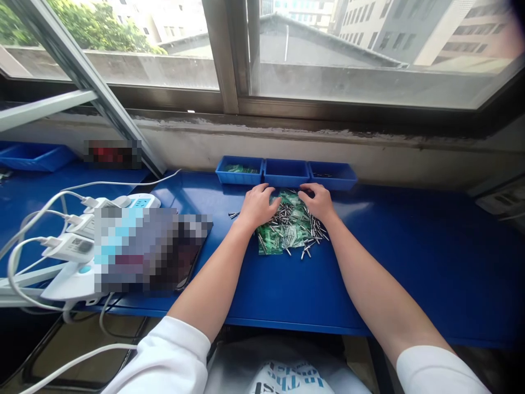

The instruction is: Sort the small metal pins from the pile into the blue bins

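Note:
A heap of small silvery metal pins (315, 227) lies on the blue table, mixed with small green-printed clear plastic bags (270, 241) that have pins inside. My left hand (257, 207) rests at the left side of the heap, its thumb apart from the curved fingers. At the heap's right edge is my right hand (319, 201), fingers bent and thumb spread from them. Neither hand shows anything gripped in it. A few pins stick out beyond my left hand, and others are scattered along the near edge of the heap.
Three blue bins stand behind the heap: the left bin (240, 177) holds green bags, the right bin (342, 176) a few dark pieces, beside the middle bin (286, 179). At left are a white power strip (69, 279), plugged-in chargers, cables (16, 257) and a blurred-out object.

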The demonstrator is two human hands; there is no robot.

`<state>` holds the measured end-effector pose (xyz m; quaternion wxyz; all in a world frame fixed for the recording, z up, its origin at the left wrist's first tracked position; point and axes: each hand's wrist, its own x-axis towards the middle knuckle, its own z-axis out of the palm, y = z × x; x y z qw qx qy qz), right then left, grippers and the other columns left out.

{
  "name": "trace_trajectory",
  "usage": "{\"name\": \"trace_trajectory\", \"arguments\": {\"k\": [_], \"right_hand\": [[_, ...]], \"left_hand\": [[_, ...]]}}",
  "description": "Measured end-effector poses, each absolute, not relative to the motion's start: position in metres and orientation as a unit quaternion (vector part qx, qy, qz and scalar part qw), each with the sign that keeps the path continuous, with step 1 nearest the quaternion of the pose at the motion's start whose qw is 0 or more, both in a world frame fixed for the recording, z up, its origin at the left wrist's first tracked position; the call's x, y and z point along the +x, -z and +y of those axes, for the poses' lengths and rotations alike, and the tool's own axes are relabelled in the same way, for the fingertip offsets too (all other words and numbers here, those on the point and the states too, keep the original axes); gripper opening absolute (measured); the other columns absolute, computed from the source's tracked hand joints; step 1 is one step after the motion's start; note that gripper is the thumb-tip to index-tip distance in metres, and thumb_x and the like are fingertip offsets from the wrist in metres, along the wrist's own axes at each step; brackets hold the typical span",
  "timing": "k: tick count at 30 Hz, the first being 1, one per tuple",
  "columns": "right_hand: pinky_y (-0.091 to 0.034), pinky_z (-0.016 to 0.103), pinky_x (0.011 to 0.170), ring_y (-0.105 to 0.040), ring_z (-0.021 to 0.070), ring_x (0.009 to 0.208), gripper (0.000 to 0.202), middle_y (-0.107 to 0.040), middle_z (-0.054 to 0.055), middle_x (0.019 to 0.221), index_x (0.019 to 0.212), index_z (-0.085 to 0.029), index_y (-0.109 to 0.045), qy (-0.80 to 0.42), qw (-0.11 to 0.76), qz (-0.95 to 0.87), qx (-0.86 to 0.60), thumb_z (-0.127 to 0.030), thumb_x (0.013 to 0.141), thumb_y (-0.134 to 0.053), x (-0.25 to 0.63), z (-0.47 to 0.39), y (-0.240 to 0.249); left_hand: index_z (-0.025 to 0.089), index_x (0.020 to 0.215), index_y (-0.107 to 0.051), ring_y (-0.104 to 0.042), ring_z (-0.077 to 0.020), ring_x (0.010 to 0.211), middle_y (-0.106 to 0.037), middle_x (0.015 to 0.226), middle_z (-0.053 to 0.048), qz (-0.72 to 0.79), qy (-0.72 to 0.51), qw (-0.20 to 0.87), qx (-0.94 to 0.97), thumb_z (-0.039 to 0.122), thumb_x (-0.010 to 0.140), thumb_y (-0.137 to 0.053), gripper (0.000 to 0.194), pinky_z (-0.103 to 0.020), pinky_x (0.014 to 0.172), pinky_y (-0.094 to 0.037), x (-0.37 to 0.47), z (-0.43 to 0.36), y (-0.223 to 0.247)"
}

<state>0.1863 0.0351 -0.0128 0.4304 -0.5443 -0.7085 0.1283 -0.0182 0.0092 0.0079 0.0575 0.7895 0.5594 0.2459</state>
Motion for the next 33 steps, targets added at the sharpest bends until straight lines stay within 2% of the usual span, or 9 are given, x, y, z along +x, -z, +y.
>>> {"name": "trace_trajectory", "arguments": {"k": [4, 7, 11, 17, 21, 27, 30, 33], "right_hand": [[-0.042, 0.041, 0.089, -0.056, 0.0261, 0.098, 0.031, -0.067, 0.009, 0.102, 0.097, -0.019, -0.069, -0.126, 0.346, -0.769, -0.522, -0.039, 0.076, -0.059, 0.182, 0.034, 0.013], [-0.043, 0.041, 0.089, -0.057, 0.0260, 0.097, 0.031, -0.067, 0.009, 0.102, 0.096, -0.019, -0.069, -0.123, 0.330, -0.778, -0.520, -0.041, 0.077, -0.059, 0.182, 0.034, 0.016], [-0.045, 0.039, 0.086, -0.058, 0.0251, 0.095, 0.029, -0.067, 0.009, 0.099, 0.094, -0.019, -0.069, -0.131, 0.342, -0.783, -0.502, -0.040, 0.077, -0.059, 0.182, 0.034, 0.016], [-0.046, 0.037, 0.085, -0.060, 0.0235, 0.092, 0.025, -0.067, 0.009, 0.096, 0.091, -0.018, -0.069, -0.138, 0.361, -0.781, -0.491, -0.037, 0.077, -0.059, 0.179, 0.032, 0.014], [-0.048, 0.035, 0.081, -0.061, 0.0222, 0.089, 0.023, -0.068, 0.008, 0.094, 0.090, -0.019, -0.069, -0.163, 0.378, -0.771, -0.486, -0.035, 0.077, -0.059, 0.178, 0.031, 0.012], [-0.049, 0.034, 0.076, -0.062, 0.0201, 0.082, 0.025, -0.068, 0.006, 0.091, 0.090, -0.020, -0.069, -0.179, 0.420, -0.735, -0.501, -0.036, 0.078, -0.054, 0.180, 0.030, 0.014], [-0.049, 0.034, 0.077, -0.062, 0.0201, 0.081, 0.025, -0.068, 0.006, 0.089, 0.088, -0.020, -0.070, -0.176, 0.435, -0.724, -0.506, -0.036, 0.078, -0.054, 0.182, 0.032, 0.014], [-0.049, 0.034, 0.077, -0.062, 0.0201, 0.080, 0.024, -0.069, 0.006, 0.087, 0.085, -0.020, -0.070, -0.172, 0.449, -0.710, -0.515, -0.035, 0.076, -0.055, 0.184, 0.033, 0.010]], "left_hand": [[0.015, 0.126, -0.053, -0.036, -0.0254, 0.130, -0.045, 0.138, -0.012, 0.568, -0.211, 0.092, 0.791, 0.044, 0.090, -0.039, 0.048, -0.038, 0.108, -0.028, -0.027, 0.019, 0.008], [0.015, 0.127, -0.053, -0.034, -0.0268, 0.131, -0.044, 0.139, -0.011, 0.564, -0.190, 0.108, 0.797, 0.046, 0.089, -0.038, 0.051, -0.040, 0.108, -0.027, -0.027, 0.020, 0.012], [0.019, 0.122, -0.058, -0.037, -0.0276, 0.130, -0.049, 0.135, -0.009, 0.566, -0.199, 0.114, 0.792, 0.041, 0.088, -0.042, 0.043, -0.043, 0.107, -0.028, -0.024, 0.019, 0.013], [0.017, 0.104, -0.067, -0.051, -0.0196, 0.118, -0.062, 0.119, -0.008, 0.531, -0.302, 0.134, 0.781, 0.023, 0.084, -0.045, 0.030, -0.029, 0.103, -0.037, -0.020, 0.018, 0.012], [0.016, 0.101, -0.066, -0.059, -0.0160, 0.106, -0.066, 0.111, -0.006, 0.538, -0.396, 0.184, 0.721, 0.009, 0.080, -0.039, 0.035, -0.027, 0.097, -0.043, -0.023, 0.025, 0.014], [0.015, 0.103, -0.063, -0.063, -0.0148, 0.096, -0.068, 0.102, -0.004, 0.553, -0.479, 0.303, 0.611, 0.009, 0.075, -0.037, 0.038, -0.027, 0.084, -0.051, -0.039, 0.040, 0.016], [0.017, 0.097, -0.065, -0.064, -0.0160, 0.090, -0.070, 0.097, -0.004, 0.573, -0.470, 0.284, 0.608, 0.012, 0.075, -0.041, 0.033, -0.028, 0.081, -0.052, -0.046, 0.040, 0.005], [0.018, 0.088, -0.069, -0.065, -0.0183, 0.087, -0.071, 0.091, -0.004, 0.621, -0.416, 0.220, 0.627, 0.014, 0.072, -0.050, 0.025, -0.029, 0.083, -0.050, -0.053, 0.034, -0.011]]}}
